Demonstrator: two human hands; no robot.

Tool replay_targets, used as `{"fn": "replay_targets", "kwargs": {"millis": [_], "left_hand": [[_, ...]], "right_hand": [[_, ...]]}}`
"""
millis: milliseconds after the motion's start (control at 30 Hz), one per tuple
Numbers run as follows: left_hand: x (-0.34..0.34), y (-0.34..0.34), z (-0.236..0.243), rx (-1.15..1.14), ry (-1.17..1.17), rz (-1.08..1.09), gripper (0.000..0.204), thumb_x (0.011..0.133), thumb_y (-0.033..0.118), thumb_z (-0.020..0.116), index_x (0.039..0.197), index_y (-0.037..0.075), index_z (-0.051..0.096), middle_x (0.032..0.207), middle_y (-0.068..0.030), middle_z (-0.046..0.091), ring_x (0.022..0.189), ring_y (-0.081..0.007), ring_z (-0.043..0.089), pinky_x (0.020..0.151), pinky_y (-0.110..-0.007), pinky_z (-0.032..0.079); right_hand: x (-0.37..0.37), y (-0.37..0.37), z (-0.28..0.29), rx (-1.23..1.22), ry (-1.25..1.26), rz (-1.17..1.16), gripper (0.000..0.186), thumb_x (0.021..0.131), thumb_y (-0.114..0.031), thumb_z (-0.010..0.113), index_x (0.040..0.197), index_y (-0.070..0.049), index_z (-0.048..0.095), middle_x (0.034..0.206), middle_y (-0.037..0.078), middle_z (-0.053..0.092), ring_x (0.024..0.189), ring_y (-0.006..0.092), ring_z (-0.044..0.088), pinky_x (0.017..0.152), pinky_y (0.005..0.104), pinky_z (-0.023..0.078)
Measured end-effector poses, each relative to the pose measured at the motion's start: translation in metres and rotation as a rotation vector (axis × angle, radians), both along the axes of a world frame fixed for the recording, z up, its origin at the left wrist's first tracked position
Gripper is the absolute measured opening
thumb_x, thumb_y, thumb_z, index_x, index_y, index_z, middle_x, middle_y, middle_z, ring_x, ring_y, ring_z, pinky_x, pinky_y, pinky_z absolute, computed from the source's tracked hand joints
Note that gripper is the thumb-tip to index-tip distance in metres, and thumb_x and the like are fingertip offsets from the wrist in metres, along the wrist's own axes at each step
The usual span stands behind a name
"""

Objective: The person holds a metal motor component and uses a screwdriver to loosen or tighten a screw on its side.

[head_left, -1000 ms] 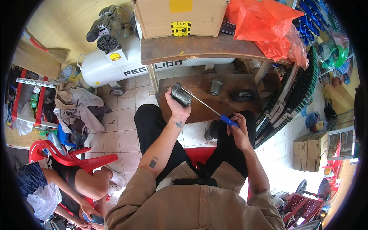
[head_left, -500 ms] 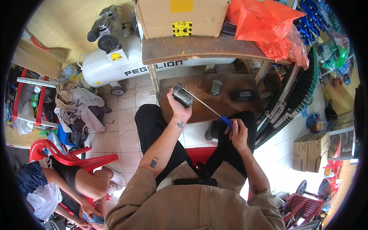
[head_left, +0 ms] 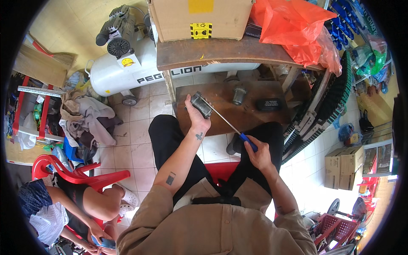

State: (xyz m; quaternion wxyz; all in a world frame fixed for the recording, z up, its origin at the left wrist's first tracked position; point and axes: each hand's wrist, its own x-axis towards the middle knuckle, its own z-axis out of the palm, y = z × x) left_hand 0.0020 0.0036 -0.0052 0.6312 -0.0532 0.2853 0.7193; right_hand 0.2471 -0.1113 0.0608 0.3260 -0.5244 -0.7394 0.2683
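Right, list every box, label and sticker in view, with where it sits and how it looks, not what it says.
Big box: brown cardboard, on the wooden bench, top centre.
Yellow label: square, black marks, on its front.
Round sticker: yellow, on the white tank.
Tank lettering: dark, along the tank's side.
Small boxes: brown, stacked at right.

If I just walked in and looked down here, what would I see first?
Right in the middle, the left hand grips a small grey metal part while the right hand holds a blue-handled screwdriver with its tip at that part. Behind them stands a big white air compressor tank on the tiled floor, and a bright orange plastic bag sits on the wooden bench at the top.
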Motion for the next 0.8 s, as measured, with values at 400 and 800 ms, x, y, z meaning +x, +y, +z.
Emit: {"fn": "replay_targets", "kwargs": {"millis": [400,800], "left_hand": [[0.002,0.002,-0.004,-0.031,0.011,-0.005,0.046,0.085,0.061,0.058,0.091,0.016,0.062,0.078,-0.0042,0.061,0.071,-0.0224,0.059,0.069,-0.036,0.049],[0.006,0.002,-0.002,-0.042,0.029,-0.013,0.044,0.087,0.059,0.058,0.092,0.016,0.063,0.076,-0.0031,0.062,0.069,-0.0208,0.061,0.064,-0.035,0.051]], "right_hand": [[0.004,-0.002,0.002,-0.663,0.479,-0.091,0.034,0.101,-0.024,0.058,0.115,0.006,0.066,0.065,0.001,0.055,0.050,0.0055,0.045,0.044,0.0211,0.033],[0.017,0.003,-0.010,-0.880,0.748,-0.087,0.032,0.101,-0.024,0.058,0.112,0.006,0.063,0.072,0.006,0.057,0.047,0.0064,0.042,0.041,0.0212,0.028]]}}
